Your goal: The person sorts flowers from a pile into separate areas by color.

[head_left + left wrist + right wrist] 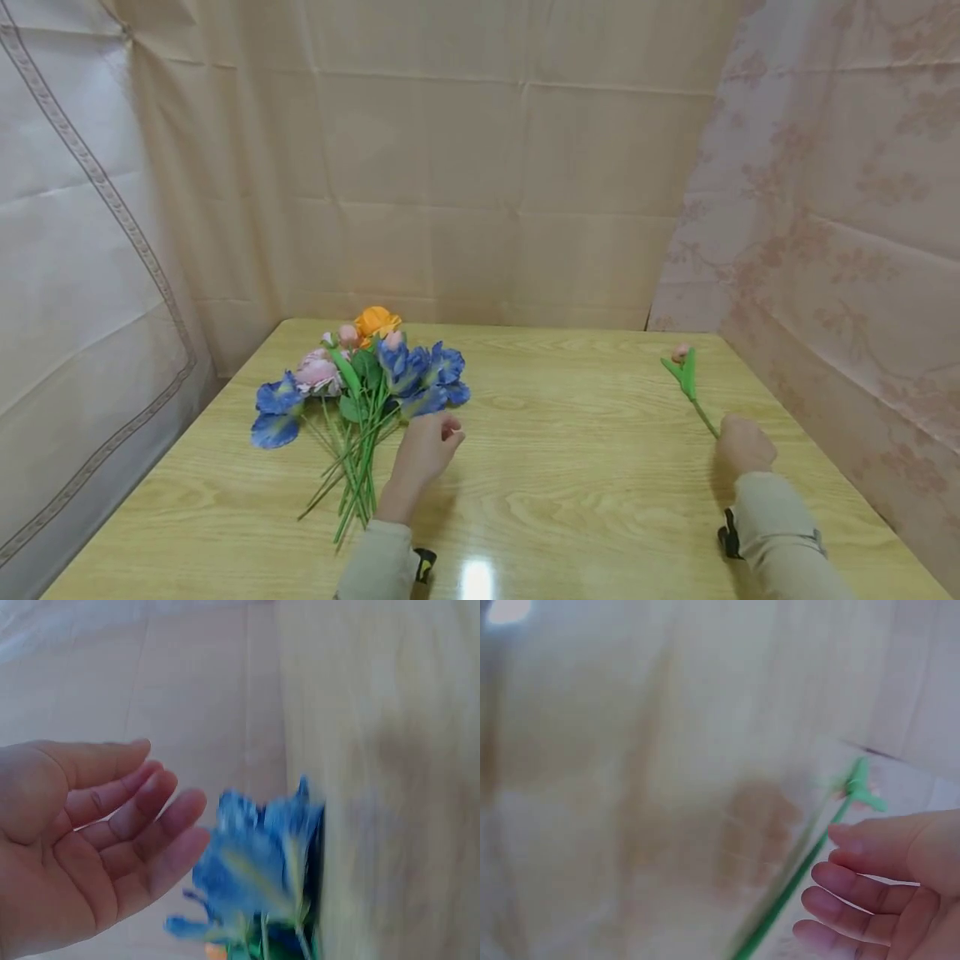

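A bunch of artificial flowers (360,383), blue, pink and orange on green stems, lies on the left of the wooden table (570,467). My left hand (435,440) hovers just right of the bunch. In the left wrist view the left hand (150,802) holds nothing, its fingers relaxed beside a blue flower (255,862). A single pink bud on a green stem (687,373) lies at the far right. My right hand (741,443) is at the near end of that stem. The stem (802,877) runs just beside the loosely bent fingers (855,879), not gripped.
Beige cloth (480,167) hangs behind the table, a white sheet (67,275) on the left and a floral curtain (840,250) on the right. The table's far edge meets the cloth. Bare wood lies between the two hands.
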`<state>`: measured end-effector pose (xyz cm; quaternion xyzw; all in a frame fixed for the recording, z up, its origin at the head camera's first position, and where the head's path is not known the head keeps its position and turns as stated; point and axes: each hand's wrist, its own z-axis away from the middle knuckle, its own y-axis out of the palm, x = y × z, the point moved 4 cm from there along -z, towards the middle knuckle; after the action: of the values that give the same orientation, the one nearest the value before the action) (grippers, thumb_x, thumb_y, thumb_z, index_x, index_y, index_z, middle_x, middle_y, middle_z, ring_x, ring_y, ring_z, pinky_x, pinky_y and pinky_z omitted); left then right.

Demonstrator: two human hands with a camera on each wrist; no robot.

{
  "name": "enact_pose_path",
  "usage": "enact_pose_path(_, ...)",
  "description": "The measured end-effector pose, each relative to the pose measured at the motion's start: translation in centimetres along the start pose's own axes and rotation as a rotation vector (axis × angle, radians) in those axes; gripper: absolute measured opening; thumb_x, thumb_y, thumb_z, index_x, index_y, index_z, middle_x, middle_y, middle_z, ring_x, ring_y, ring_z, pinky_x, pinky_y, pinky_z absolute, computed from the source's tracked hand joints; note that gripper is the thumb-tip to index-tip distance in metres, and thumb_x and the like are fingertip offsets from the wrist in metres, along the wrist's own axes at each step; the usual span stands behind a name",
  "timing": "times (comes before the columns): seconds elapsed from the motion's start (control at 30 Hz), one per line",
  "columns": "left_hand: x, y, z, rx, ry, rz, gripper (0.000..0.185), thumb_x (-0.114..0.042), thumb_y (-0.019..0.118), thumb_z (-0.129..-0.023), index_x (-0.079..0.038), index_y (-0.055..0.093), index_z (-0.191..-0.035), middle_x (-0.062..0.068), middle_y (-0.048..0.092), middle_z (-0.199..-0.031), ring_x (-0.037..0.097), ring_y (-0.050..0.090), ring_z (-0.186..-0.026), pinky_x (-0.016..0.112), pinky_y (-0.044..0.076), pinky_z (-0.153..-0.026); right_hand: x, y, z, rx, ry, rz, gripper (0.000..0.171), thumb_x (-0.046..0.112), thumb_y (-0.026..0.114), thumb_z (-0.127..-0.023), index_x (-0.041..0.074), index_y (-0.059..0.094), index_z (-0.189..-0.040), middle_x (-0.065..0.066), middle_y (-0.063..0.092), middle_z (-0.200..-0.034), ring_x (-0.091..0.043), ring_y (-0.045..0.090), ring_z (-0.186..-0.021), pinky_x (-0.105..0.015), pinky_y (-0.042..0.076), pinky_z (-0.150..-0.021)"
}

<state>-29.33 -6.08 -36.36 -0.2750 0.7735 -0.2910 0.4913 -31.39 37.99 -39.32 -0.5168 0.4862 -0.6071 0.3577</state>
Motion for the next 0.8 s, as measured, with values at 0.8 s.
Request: enact_pose_path(0.8, 7.8, -4.0, -1.5, -0.029, -0.417, -0.322, 0.006, 0.004, 0.056, -0.076, 0.004, 0.060, -0.071, 0.025, 0.060, -0.076, 0.038, 0.058, -0.071, 0.045, 0.046, -0.054, 8.3, -2.3, 3.2, -0.099, -0.262, -0.182, 0.031, 0.022, 0.057, -0.085, -0.007, 0.064, -0.093, -0.019, 0.063, -0.085, -0.027, 0.059, -0.070, -0.038, 0.046, -0.054)
